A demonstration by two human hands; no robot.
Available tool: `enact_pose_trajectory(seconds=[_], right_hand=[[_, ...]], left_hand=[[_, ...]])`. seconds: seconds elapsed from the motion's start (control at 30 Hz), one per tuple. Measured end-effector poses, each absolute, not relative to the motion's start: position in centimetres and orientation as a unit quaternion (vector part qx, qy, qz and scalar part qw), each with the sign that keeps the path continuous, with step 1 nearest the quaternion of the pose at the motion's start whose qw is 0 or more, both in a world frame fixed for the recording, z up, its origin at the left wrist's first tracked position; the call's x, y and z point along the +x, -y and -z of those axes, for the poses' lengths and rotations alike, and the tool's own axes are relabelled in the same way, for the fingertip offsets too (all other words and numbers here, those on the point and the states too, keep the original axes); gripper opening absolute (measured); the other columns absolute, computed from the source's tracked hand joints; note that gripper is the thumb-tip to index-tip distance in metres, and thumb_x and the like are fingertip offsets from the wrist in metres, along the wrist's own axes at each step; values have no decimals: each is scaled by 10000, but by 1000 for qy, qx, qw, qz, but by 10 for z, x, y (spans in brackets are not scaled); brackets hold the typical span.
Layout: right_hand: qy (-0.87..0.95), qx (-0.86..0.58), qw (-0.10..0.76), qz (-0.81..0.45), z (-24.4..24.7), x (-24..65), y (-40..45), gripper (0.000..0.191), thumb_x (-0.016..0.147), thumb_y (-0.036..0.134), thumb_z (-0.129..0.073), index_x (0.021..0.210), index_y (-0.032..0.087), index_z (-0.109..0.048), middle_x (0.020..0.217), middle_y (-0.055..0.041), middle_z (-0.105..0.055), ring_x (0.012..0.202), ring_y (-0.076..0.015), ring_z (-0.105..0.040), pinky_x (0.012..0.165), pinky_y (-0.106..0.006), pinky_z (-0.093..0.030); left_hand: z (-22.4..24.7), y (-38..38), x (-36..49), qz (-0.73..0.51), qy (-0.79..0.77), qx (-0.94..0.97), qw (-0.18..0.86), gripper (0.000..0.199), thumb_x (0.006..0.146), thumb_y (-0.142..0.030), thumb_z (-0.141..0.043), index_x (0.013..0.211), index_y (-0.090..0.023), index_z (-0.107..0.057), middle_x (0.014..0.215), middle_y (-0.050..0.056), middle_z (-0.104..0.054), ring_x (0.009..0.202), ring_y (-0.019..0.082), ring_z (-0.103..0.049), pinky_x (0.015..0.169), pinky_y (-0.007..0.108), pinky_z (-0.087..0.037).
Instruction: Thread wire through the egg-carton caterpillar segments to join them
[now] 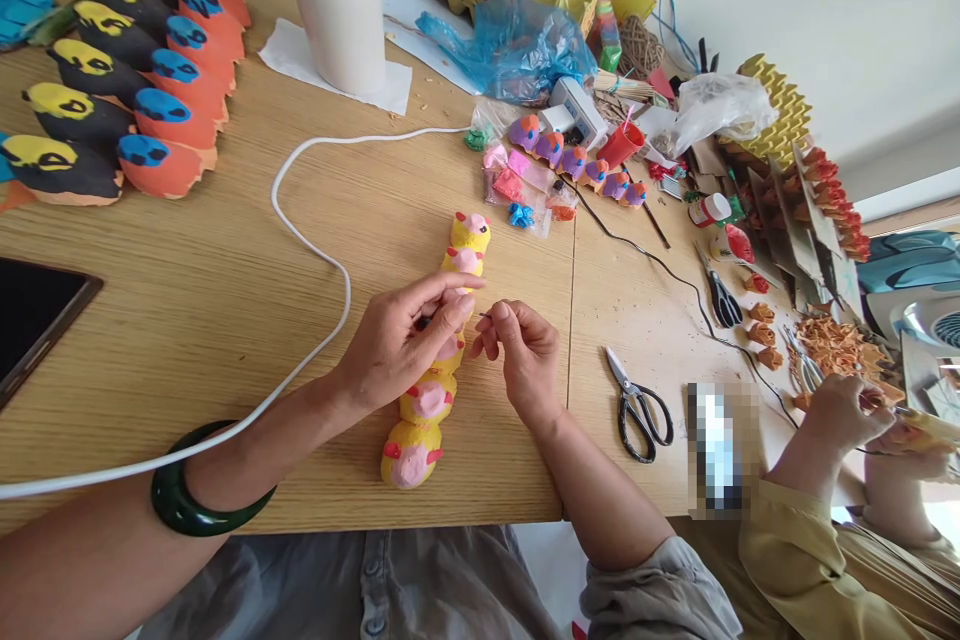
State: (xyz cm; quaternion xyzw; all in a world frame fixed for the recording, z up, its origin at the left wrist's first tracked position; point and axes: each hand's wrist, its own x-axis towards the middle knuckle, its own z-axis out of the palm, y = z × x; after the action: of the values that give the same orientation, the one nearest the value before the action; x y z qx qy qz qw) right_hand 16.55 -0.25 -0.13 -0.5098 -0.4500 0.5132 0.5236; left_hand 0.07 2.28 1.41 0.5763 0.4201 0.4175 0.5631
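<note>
A strip of joined yellow egg-carton cups (416, 440), with pink faces and red side pieces, lies lengthwise in front of me. A small black mark shows on its far cup. Over the middle cups is my left hand (397, 335), index finger and thumb reaching across and the other fingers curled and hidden. A dark bit shows in the gap between that thumb and index finger; I cannot make out what it is. Just right of the strip, my right hand (525, 350) pinches a tiny dark piece (486, 316) between thumb and index finger.
A white cable (349, 270) crosses the table left of the strip. Black-handled scissors (637, 410) lie to the right. Painted carton figures (172, 150), a white bottle (341, 15) and clay packets (517, 180) stand farther back. A co-worker's hands (840, 410) work at far right.
</note>
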Motion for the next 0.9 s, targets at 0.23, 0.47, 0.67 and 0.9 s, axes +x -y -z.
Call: enact_pose_trajectory(seconds=[0.23, 0.47, 0.67, 0.9], right_hand=[[451, -515, 516, -515, -2, 165, 3, 483, 953, 601, -701, 662, 225, -615, 570, 55, -519, 543, -106, -543, 580, -271, -445], [453, -469, 520, -551, 1, 168, 3, 431, 1004, 563, -649, 751, 215, -665, 669, 30, -599, 589, -99, -554, 615, -269, -492], [445, -486, 521, -543, -2, 166, 4, 327, 933, 525, -752, 815, 225, -699, 714, 38, -647, 569, -91, -582, 584, -252, -539], [433, -475, 544, -540, -1, 167, 2, 274, 946, 449, -759, 807, 218, -708, 709, 44, -651, 563, -75, -583, 565, -225, -535]], left_hand=[[-15, -26, 2, -427, -413, 630, 500, 178, 929, -337, -742, 962, -176, -811, 808, 35, -781, 710, 162, -679, 649, 266, -506], [-9, -25, 0, -462, -416, 637, 456, 147, 956, -298, -728, 986, -191, -824, 873, 25, -797, 752, 147, -701, 652, 248, -506], [-8, -27, 0, -471, -412, 634, 454, 132, 943, -292, -743, 972, -188, -818, 823, 12, -770, 718, 141, -679, 626, 250, -497], [-10, -26, -1, -458, -402, 637, 472, 204, 964, -276, -700, 1092, -185, -829, 838, 18, -758, 703, 138, -650, 620, 263, -496]])
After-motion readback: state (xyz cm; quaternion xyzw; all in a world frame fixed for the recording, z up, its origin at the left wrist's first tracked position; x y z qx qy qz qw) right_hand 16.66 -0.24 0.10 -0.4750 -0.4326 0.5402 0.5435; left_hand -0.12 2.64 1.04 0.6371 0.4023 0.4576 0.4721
